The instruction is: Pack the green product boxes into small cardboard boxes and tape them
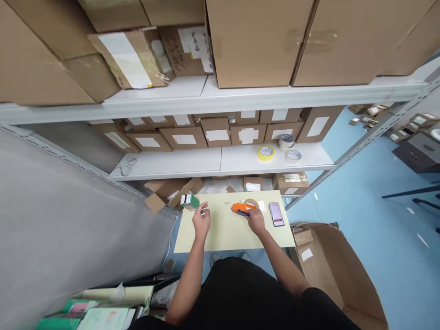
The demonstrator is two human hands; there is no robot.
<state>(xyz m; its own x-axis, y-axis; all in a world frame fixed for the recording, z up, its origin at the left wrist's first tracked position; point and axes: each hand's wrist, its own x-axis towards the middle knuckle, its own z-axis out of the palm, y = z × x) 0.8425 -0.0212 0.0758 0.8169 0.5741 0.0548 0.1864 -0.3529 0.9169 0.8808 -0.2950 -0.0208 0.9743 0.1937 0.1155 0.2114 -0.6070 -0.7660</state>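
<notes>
In the head view, my right hand point(256, 222) grips an orange tape gun point(239, 209) with a dark blue part, low over the pale yellow tabletop point(220, 234). A roll of tape point(251, 202) shows right behind it; I cannot tell whether the roll is mounted on it. My left hand point(201, 221) hovers over the table's left part, fingers loosely apart and holding nothing. Just beyond those fingers stands a small green and white box point(189, 202). A phone point(277, 214) with a lit screen lies to the right of my right hand.
Shelving stacked with cardboard boxes point(254, 43) rises behind the table. Its middle shelf point(192, 161) bears a yellow tape roll point(266, 152) and white rolls point(293, 156). A large opened carton point(338, 270) sits on the floor at right. Green packages point(58, 322) lie at lower left.
</notes>
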